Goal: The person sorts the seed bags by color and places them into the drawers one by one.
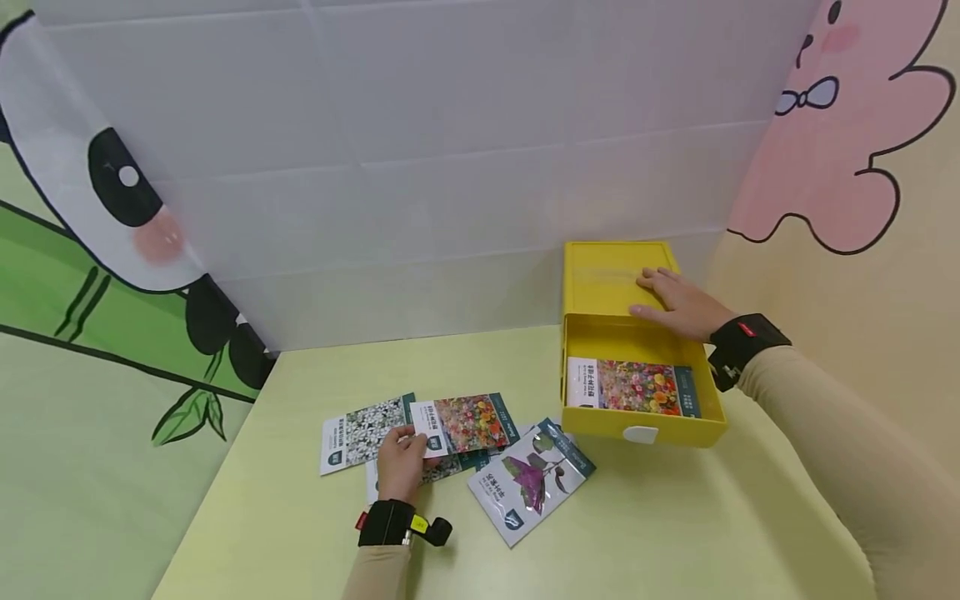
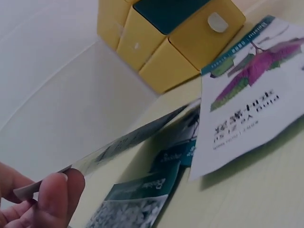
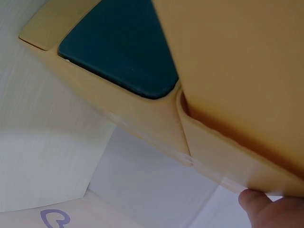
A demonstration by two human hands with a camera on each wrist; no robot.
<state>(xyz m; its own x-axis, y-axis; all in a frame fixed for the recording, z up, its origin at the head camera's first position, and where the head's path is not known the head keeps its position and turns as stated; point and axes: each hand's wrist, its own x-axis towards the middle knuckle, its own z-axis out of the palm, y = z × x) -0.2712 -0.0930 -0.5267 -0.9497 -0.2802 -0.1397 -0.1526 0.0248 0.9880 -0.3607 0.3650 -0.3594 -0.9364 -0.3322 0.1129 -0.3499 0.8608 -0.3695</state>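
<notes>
My left hand [image 1: 401, 467] pinches the white edge of a flower seed packet [image 1: 471, 423], printed with red and orange blossoms. In the left wrist view that packet [image 2: 137, 133] is seen almost edge-on, raised at a slant over others. Beneath and beside it lie a white-flower packet [image 1: 366, 432] and a partly covered one [image 1: 442, 469]. A packet with a purple leaf [image 1: 528, 482] lies to its right. My right hand [image 1: 684, 307] rests with fingers extended on the raised lid [image 1: 607, 279] of a yellow box [image 1: 678, 429]. Inside the box lies another colourful flower packet [image 1: 637, 386].
The pale yellow table [image 1: 285, 533] meets a white sheeted wall [image 1: 450, 192] behind the box. A panda drawing [image 1: 127, 175] covers the left wall, a pink cartoon figure [image 1: 832, 167] the right. A white latch [image 1: 641, 434] sits on the box front.
</notes>
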